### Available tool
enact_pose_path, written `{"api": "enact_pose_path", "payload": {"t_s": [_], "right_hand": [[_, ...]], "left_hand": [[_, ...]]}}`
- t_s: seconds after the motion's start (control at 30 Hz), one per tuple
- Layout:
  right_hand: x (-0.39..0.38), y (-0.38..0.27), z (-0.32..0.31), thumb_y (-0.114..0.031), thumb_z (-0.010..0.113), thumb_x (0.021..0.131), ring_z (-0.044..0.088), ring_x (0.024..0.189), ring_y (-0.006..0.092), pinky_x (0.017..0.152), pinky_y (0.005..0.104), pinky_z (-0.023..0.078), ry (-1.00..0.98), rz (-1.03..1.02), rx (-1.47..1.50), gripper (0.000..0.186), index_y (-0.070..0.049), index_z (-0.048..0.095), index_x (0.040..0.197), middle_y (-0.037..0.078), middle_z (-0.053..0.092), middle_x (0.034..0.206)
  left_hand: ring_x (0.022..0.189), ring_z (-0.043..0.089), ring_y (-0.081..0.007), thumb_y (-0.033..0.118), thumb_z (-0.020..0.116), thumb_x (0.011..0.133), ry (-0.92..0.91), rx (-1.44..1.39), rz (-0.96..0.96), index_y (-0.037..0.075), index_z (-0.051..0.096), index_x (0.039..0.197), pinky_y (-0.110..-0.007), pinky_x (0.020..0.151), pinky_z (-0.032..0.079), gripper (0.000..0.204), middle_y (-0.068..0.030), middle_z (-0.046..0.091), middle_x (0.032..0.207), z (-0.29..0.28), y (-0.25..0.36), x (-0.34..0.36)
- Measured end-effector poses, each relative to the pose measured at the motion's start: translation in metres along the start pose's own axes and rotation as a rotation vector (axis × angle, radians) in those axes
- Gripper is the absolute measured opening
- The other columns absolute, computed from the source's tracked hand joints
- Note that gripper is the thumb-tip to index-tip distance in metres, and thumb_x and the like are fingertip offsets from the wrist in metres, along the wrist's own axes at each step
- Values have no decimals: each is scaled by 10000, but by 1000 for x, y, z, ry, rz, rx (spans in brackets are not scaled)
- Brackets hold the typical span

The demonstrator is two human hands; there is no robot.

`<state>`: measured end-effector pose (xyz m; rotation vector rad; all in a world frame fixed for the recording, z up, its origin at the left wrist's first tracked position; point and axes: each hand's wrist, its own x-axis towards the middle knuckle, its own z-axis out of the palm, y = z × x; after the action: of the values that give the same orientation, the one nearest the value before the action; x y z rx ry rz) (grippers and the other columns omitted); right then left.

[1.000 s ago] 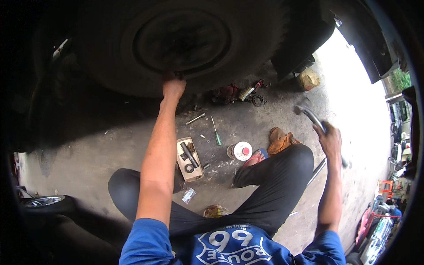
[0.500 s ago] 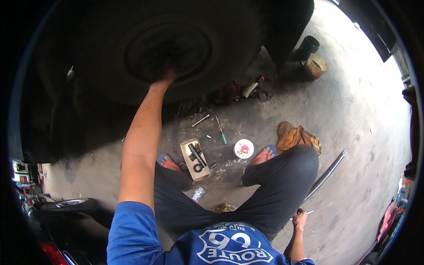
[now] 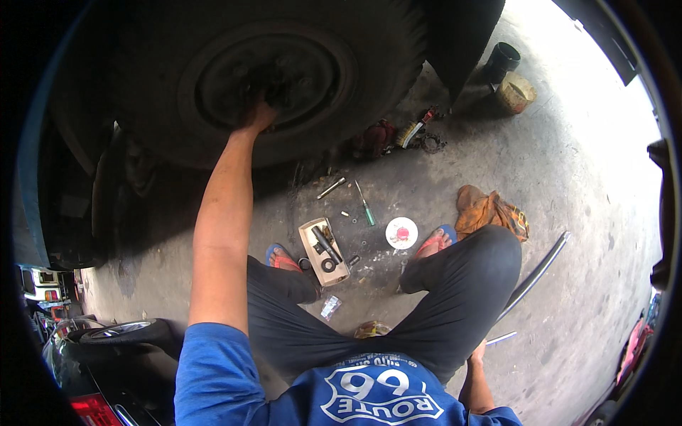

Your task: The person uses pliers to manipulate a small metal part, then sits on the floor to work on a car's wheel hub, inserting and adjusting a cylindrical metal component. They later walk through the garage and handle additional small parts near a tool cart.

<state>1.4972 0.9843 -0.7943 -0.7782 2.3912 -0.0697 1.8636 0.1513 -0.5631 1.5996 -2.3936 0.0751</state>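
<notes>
Nearest item: my right hand (image 3: 479, 351), low beside the right thigh, at the near end of a thin metal rod (image 3: 501, 339). The thigh hides part of the fingers; I cannot tell how far they are curled or whether they grip the rod. A long dark bar (image 3: 536, 280) lies just beyond.

Between my legs is a round container (image 3: 373, 329), half hidden, contents not discernible. Beside my left foot, an uncovered cream box (image 3: 334, 278) holds a dark cylindrical piece, a dark ring and smaller dark parts. Near my right foot stands a white-topped tin (image 3: 402, 234) with a red cap on; its contents cannot be seen.

Ahead, my left hand (image 3: 257, 115) is at the centre of the wheel (image 3: 305, 64), which is under the vehicle body. Shadow covers the fingertips; their spread and any hold cannot be determined.

Step in hand, in my judgement: left-handed work at the wheel's centre. The next move appears to call for sure finger placement there.

Farthest right: a black bucket (image 3: 497, 67), interior too dark to read, and just beside it a stained yellowish container (image 3: 516, 94).
</notes>
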Motion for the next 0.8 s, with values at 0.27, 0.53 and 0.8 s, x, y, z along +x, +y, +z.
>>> {"api": "enact_pose_path", "payload": {"t_s": [0.27, 0.53, 0.8], "right_hand": [[-9, -4, 8, -209, 602, 877, 705, 828, 448, 699, 511, 535, 32, 164, 365, 277, 36, 703, 954, 274, 715, 917], [-9, 14, 33, -248, 583, 882, 713, 797, 391, 670, 499, 515, 47, 119, 409, 320, 47, 700, 926, 275, 710, 859], [-14, -6, 22, -261, 604, 886, 704, 769, 285, 682, 469, 516, 69, 194, 523, 335, 54, 703, 945, 208, 733, 832]], "left_hand": [[1474, 319, -398, 371, 605, 898, -58, -56, -96, 148, 421, 1515, -485, 1201, 279, 681, -230, 413, 1544, -3, 9, -5], [1411, 412, -433, 357, 663, 875, -94, -177, -29, 125, 344, 1546, -482, 1148, 371, 778, -263, 423, 1523, -10, 10, -4], [1352, 494, -414, 191, 685, 871, -150, -80, 12, 142, 347, 1555, -465, 1093, 433, 765, -265, 472, 1494, -12, 8, -29]]}}
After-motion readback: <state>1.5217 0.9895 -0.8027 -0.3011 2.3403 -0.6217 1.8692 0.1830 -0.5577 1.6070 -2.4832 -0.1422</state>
